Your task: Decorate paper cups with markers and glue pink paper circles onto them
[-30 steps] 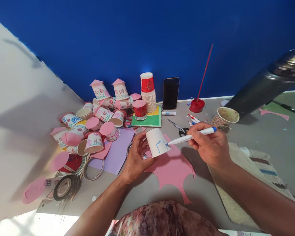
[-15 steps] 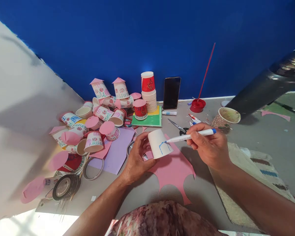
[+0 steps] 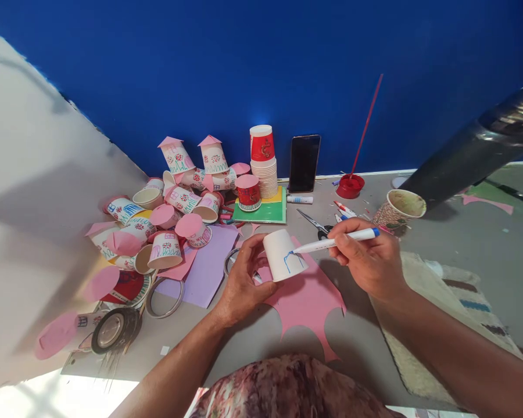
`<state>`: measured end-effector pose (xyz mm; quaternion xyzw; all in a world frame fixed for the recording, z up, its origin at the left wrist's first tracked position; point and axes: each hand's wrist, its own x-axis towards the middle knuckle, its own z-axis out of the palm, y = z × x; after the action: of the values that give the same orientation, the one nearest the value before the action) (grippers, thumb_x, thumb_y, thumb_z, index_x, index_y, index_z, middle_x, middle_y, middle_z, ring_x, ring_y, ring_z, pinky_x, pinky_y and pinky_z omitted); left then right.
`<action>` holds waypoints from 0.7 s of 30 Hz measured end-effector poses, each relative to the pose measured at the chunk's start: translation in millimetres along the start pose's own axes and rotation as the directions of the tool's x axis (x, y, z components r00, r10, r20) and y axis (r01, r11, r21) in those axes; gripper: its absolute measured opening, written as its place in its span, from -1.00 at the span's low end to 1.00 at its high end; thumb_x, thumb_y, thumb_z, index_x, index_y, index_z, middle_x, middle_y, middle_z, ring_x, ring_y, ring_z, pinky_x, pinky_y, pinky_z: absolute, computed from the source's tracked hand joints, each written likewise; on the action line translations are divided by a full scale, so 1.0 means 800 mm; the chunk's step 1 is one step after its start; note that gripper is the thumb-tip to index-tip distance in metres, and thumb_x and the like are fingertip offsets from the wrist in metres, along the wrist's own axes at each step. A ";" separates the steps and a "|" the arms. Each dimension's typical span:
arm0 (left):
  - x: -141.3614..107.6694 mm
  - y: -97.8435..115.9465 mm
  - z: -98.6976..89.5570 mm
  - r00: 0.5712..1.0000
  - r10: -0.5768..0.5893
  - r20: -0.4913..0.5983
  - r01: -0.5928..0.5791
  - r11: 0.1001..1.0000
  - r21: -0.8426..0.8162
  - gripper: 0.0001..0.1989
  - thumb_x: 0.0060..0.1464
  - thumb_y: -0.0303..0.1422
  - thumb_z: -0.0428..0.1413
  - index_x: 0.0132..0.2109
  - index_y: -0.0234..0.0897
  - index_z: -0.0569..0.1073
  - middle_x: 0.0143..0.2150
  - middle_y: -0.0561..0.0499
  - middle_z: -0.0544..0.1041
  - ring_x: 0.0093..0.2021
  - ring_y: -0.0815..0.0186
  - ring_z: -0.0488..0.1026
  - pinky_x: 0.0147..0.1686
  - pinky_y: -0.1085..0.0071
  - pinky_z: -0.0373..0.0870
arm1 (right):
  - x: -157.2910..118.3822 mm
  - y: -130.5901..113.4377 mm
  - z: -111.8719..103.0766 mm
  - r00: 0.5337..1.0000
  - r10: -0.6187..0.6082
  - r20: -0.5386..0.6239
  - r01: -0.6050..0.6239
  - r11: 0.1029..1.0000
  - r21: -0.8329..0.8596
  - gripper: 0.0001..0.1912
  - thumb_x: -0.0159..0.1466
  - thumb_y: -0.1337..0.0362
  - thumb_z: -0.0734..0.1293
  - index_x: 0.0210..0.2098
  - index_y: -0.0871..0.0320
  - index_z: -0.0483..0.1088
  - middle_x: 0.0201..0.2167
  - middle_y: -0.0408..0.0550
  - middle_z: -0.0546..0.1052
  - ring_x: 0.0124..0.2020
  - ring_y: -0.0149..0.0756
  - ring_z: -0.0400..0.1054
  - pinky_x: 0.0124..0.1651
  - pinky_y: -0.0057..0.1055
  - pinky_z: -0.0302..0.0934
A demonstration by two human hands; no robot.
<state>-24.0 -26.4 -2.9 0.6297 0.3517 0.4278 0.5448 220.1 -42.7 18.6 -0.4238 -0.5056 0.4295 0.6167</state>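
Observation:
My left hand [image 3: 246, 278] grips a white paper cup [image 3: 279, 247], tilted with its mouth facing down. Blue lines forming an arch run down the cup's side. In my right hand [image 3: 370, 255] is a white marker with a blue end [image 3: 342, 239], held like a pen, its tip touching the cup at the blue lines. Beneath the cup lies a pink paper sheet [image 3: 307, 313] with round pieces cut from its edges. Scissors [image 3: 316, 223] with black handles rest just beyond the marker.
Decorated paper cups with pink paper tops [image 3: 165, 249] are heaped at left, near tape rolls [image 3: 108, 331] and purple paper [image 3: 209, 273]. Behind stand stacked cups [image 3: 268, 177], a phone [image 3: 305, 164] and a red pot [image 3: 351, 186]. At right are a patterned cup [image 3: 398, 209], dark flask [image 3: 457, 157] and cloth [image 3: 418, 325].
The marker's tip has shifted very slightly on the cup, and a little more blue shows near the top of the arch. My left hand keeps the same hold.

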 end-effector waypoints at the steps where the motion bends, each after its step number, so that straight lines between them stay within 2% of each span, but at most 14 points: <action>1: 0.000 0.000 0.000 1.000 0.002 0.002 -0.002 1.000 0.003 -0.27 0.00 -0.49 0.37 0.27 -0.02 0.32 0.29 -0.07 0.37 0.27 0.08 0.40 0.25 0.12 0.39 | 0.000 0.000 0.000 1.000 0.000 0.002 0.000 1.000 -0.002 -0.79 0.35 0.06 0.46 -0.29 0.05 0.56 -0.52 -0.17 0.51 -0.54 -0.44 0.30 -0.53 -0.50 0.14; 10: -0.001 0.003 0.002 1.000 -0.012 0.015 0.012 1.000 0.011 -0.26 -0.01 -0.53 0.36 0.27 -0.02 0.32 0.29 -0.08 0.36 0.27 0.06 0.41 0.25 0.09 0.39 | -0.003 0.003 0.000 0.999 -0.016 0.028 0.016 1.000 -0.008 -0.81 0.37 0.09 0.44 -0.29 0.06 0.56 -0.53 -0.18 0.50 -0.55 -0.46 0.29 -0.52 -0.51 0.14; 21: -0.001 0.002 0.001 1.000 -0.023 0.003 0.023 0.999 0.028 -0.26 -0.02 -0.49 0.37 0.27 -0.04 0.32 0.30 -0.10 0.35 0.26 0.04 0.42 0.24 0.07 0.43 | 0.001 0.002 -0.001 1.000 0.006 -0.004 -0.006 1.000 -0.007 -0.77 0.34 0.06 0.47 -0.32 0.07 0.56 -0.53 -0.16 0.50 -0.55 -0.44 0.29 -0.54 -0.49 0.12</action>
<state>-23.5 -27.5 -1.3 0.6340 0.3639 0.4155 0.5413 221.1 -41.6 16.8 -0.4285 -0.5046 0.4287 0.6148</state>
